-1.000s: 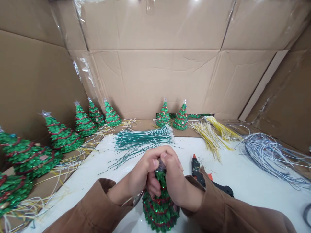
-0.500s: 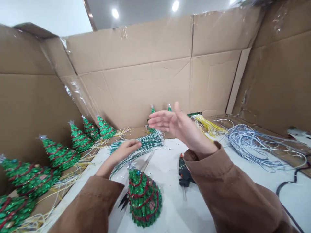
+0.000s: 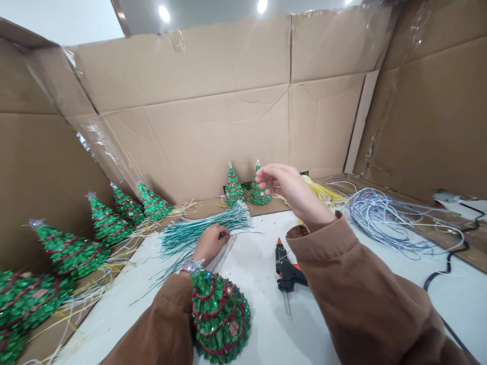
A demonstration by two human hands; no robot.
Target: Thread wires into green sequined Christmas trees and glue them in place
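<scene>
Well, front tree (image 3: 221,324): a squat cone of crinkly, glittering green tufts, wound with fuzzy dark-red garland and dotted with beads; it stands on the near part of the white surface (image 3: 262,243), its shiny star (image 3: 193,264) beside the left wrist.
Left hand (image 3: 210,244): low over the near side of the green wires (image 3: 196,225), by the tip of a clear flat strip (image 3: 225,254); fingers bent inward close to the thumb, and whether they pinch anything I cannot tell.
Right hand (image 3: 294,192): raised, with fingers loosely curved and close together, nothing seen in them.
Green wires: thin, straight strands with white ends, fanned along the surface's far edge.
Glue gun (image 3: 288,278): black plastic, orange nozzle, clear stick at the back; right of the front tree.
Coil (image 3: 375,218): springy white and bluish loops across the surface's far right corner.
Left-hand trees (image 3: 104,223): glittery cones lined along the surface's left edge.
Walls (image 3: 198,137): creased brown cardboard, glossy tape.
</scene>
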